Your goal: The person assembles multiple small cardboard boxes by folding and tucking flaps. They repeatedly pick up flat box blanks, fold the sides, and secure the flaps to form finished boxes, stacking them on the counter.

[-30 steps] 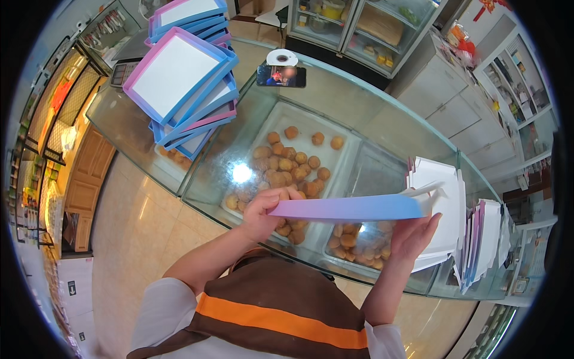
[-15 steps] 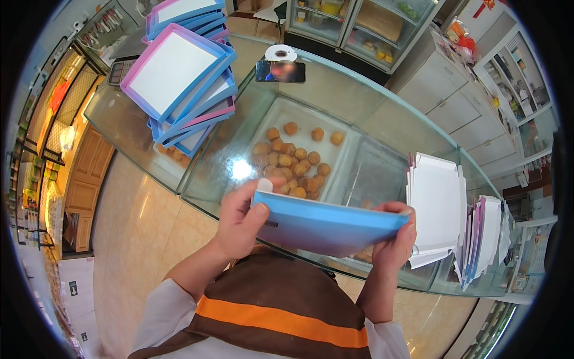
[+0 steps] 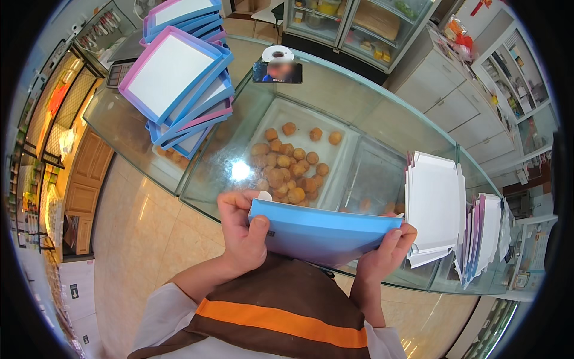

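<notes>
Now, a blue box (image 3: 323, 236) is held at 2 ends

The box tilts in front of the brown apron (image 3: 281, 287), at 5 o'clock from the middle of the view. The left grip (image 3: 242, 236) pinches its 9 o'clock end, with the thumb on the near side. The right grip (image 3: 382, 254) pinches its 3 o'clock end. The card looks thin, so a hard squeeze might bend it, and a loose hold might let 1 end slip. A white flap (image 3: 263, 196) pokes up at the 10 o'clock corner and could get creased.

At 3 o'clock, a pile of white cards (image 3: 435, 206) sits near the right grip; a wide swing might knock it. At 10 o'clock, stacked trays (image 3: 170, 75) sit crookedly on the glass counter (image 3: 218, 152). A phone (image 3: 277, 72) lies at 12 o'clock. Brown balls (image 3: 296, 167) show through the glass.
</notes>
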Motion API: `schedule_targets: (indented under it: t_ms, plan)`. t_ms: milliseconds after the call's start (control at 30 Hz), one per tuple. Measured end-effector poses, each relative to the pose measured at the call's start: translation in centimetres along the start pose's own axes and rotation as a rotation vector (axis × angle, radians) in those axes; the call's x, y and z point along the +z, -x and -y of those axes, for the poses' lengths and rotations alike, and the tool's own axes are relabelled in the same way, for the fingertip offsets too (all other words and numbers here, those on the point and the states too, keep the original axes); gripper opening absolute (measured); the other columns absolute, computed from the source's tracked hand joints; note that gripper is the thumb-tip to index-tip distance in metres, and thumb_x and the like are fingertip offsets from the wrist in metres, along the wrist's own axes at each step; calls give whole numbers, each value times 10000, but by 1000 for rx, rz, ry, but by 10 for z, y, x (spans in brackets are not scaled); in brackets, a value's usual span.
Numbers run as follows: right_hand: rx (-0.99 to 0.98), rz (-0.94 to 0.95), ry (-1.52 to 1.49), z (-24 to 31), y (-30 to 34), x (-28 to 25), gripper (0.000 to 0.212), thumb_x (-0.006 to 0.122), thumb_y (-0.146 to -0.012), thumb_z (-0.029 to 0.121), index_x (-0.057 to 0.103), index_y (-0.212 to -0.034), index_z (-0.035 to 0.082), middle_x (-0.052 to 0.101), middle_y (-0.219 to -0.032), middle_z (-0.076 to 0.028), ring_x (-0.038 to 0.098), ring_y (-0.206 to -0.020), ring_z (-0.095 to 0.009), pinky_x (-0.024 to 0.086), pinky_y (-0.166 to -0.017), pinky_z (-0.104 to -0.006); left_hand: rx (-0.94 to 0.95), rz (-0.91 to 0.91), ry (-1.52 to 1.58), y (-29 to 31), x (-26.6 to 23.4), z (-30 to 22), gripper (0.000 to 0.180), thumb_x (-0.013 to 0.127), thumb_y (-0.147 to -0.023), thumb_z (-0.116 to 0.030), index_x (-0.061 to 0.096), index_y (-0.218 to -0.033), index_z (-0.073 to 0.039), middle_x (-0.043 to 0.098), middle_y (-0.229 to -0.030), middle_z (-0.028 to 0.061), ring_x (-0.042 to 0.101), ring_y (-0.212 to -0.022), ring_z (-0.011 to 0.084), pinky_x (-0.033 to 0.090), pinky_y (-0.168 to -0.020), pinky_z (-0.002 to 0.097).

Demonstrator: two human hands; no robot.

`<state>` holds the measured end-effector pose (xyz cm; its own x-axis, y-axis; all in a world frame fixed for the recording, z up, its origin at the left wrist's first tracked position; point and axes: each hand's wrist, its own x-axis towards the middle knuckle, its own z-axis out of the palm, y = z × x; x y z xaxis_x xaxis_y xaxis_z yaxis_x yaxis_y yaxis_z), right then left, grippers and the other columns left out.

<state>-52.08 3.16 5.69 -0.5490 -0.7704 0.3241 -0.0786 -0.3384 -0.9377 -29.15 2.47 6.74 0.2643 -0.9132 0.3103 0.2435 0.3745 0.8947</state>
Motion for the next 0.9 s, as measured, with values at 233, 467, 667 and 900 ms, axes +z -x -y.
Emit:
schedule_targets:
  t_ms: [233,467,667,900]
  plan:
    - [307,133,-54,16,-9,-3,144,497,-1055,189,450,-980,76,537,-954,-33,461,-869,-83,409,-850,-272,-49,52,-164,-1,-8,-6,181,531,-1063,-177,396,-1036,-59,484,-879,-19,413,-760,41,375,-682,215]
    - [307,122,-184,23,2,-3,135,506,-1059,208,469,-1038,79,520,-1015,-22,450,-938,-99,381,-904,-284,-157,53,-35,-4,-3,-12,166,512,-1053,-127,382,-1132,-60,496,-1033,29,464,-919,87,414,-834,270]
    - [274,32,-86,21,4,1,117,508,-1047,189,487,-1028,75,522,-965,-24,466,-888,-112,398,-892,-297,-146,38,-169,-3,-2,-9,185,503,-1059,-150,406,-1170,-38,519,-1063,52,490,-958,102,430,-876,289]
    - [297,54,-180,21,-1,4,110,550,-1017,155,543,-1029,46,591,-962,-39,540,-913,-122,447,-888,-296,-254,10,-58,-3,-7,-12,161,569,-1042,-151,508,-1093,-11,605,-1044,45,527,-932,68,451,-844,256]
